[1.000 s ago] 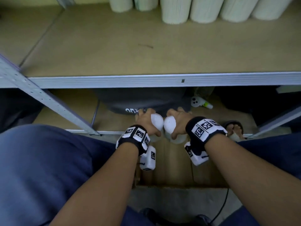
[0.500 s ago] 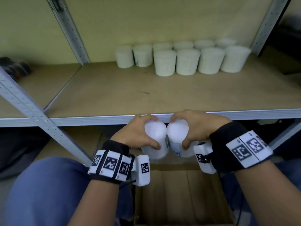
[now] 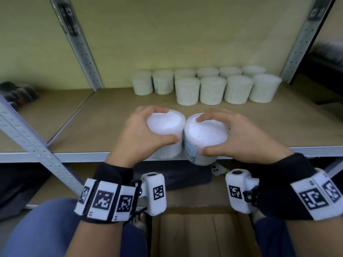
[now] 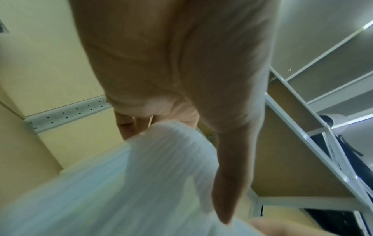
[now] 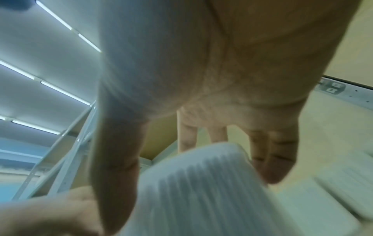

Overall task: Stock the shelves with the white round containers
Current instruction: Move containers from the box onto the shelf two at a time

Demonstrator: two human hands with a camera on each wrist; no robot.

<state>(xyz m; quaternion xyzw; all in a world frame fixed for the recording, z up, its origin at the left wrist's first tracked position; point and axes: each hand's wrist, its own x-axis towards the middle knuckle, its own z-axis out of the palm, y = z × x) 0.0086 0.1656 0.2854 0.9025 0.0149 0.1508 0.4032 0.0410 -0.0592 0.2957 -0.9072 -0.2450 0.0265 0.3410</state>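
Observation:
Each hand carries one white round container, side by side, over the front edge of the wooden shelf. My left hand grips the left container from above, thumb at the front and fingers at the back. My right hand grips the right container the same way. The ribbed side of the left container fills the left wrist view; the right container shows in the right wrist view. Several matching containers stand in two rows at the back right of the shelf.
Perforated metal uprights stand behind the shelf, and a diagonal one crosses at front left. An open cardboard box sits on the floor between my knees. Dark objects lie on the neighbouring shelf at far left.
Both hands have lifted the two containers from down by the box and lower shelf up to the front edge of the upper shelf. The head view has tilted up.

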